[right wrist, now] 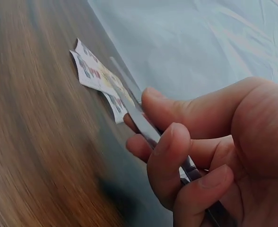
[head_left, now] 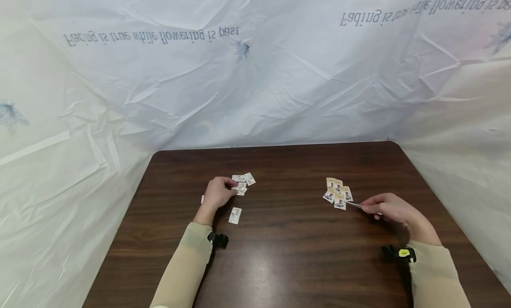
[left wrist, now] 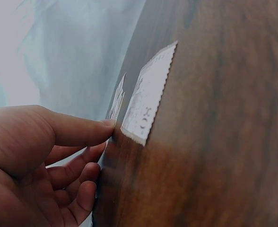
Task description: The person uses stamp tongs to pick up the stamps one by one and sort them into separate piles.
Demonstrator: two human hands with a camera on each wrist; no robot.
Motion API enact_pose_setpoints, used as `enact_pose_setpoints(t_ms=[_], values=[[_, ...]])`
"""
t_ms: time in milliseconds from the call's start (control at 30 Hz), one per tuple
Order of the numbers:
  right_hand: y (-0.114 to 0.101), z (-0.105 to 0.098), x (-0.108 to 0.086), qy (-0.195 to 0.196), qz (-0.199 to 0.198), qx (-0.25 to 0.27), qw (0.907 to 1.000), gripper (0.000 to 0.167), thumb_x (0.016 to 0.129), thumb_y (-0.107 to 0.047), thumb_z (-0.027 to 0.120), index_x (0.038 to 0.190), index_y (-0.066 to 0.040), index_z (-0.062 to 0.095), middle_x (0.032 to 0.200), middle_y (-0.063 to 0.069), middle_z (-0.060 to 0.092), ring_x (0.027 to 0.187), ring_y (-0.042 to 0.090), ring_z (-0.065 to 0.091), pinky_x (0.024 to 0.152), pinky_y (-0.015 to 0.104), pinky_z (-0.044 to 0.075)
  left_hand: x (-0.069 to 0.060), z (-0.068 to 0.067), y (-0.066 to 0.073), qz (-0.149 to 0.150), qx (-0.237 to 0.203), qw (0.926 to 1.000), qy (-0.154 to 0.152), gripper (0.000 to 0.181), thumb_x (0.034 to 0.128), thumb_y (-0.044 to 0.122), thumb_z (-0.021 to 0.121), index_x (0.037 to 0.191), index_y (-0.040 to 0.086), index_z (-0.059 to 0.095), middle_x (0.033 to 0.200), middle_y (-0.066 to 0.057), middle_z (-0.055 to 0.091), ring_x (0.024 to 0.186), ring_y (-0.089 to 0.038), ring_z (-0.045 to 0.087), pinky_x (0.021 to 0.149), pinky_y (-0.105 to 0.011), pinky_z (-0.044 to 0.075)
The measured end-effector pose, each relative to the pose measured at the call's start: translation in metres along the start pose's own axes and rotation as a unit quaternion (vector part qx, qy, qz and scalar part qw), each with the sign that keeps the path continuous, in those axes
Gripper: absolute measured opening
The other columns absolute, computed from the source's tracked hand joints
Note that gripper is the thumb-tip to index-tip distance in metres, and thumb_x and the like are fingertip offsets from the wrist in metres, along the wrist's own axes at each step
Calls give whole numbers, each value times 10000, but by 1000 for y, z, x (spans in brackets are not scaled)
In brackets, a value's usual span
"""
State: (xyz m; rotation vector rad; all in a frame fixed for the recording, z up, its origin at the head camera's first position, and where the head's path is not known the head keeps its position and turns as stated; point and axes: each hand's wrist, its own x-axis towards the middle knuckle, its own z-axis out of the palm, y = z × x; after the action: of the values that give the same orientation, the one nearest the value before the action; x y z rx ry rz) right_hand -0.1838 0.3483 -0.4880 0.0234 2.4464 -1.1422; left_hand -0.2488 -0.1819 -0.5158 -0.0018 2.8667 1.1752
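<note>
My left hand (head_left: 218,193) is at the left group of postage stamps, pinching a stamp (head_left: 241,188) between thumb and fingertips. In the left wrist view the thumb meets that stamp's edge, and a nearer stamp (left wrist: 149,94) with a scalloped edge lies flat on the table. My right hand (head_left: 389,208) grips a pair of metal tweezers (right wrist: 141,124) between thumb and fingers. Their tips reach the right-hand cluster of yellowish stamps (head_left: 339,196), which overlap one another. Whether the tips hold a stamp, I cannot tell.
A single stamp (head_left: 235,216) lies nearer me, and another stamp (head_left: 202,199) is mostly hidden behind my left wrist. More stamps (head_left: 249,179) lie beyond my left fingertips. White sheeting (head_left: 255,99) hangs around the dark wooden table (head_left: 287,250).
</note>
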Motion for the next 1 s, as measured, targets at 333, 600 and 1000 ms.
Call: enact_pose_setpoints(t_ms=[333, 600, 1000], values=[[-30, 29, 12, -98, -316, 5, 9995, 385, 1024, -215, 728, 1261, 88, 720, 818, 39, 674, 683, 172, 593, 549, 284, 432, 2, 0, -1, -8, 22, 10000, 8, 159, 939, 140, 835, 1098, 129, 837, 1084, -54, 755, 997, -274, 683, 906, -484, 552], [-72, 72, 39, -82, -1211, -70, 9926, 328, 1003, -191, 755, 1222, 53, 749, 948, 66, 729, 712, 211, 643, 664, 335, 527, 2, 2, -3, -30, 74, 10000, 6, 152, 942, 148, 834, 1094, 146, 836, 1103, -47, 755, 1017, -276, 684, 917, -486, 553], [-150, 149, 99, -225, -1859, -231, 9820, 247, 1009, -245, 771, 1165, -56, 800, 898, -4, 766, 660, 174, 672, 672, 353, 548, 2, 2, -3, 12, 87, 10000, 26, 141, 938, 157, 838, 1078, 163, 844, 1092, -34, 759, 1021, -277, 689, 923, -483, 554]])
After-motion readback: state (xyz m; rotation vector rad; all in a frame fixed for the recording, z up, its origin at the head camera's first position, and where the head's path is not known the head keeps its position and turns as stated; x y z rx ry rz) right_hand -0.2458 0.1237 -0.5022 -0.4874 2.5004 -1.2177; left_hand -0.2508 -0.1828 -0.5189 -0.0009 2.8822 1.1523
